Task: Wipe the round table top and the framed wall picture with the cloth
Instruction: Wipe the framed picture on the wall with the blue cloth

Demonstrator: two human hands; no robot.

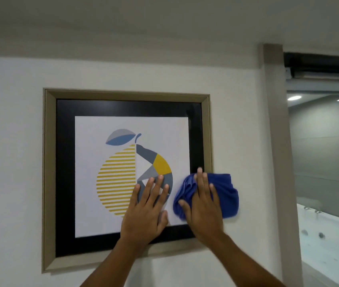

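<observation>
The framed picture hangs on the white wall, with a beige frame, a black mat and a print of a yellow and grey pear. My left hand lies flat on the glass over the pear's lower right, fingers spread. My right hand presses the bunched blue cloth against the picture's lower right, where it covers the black mat and frame edge. The round table is out of view.
A beige pillar stands right of the picture. Past it is a glass partition under a dark rail, with a white bathtub behind it at the lower right. White wall surrounds the frame.
</observation>
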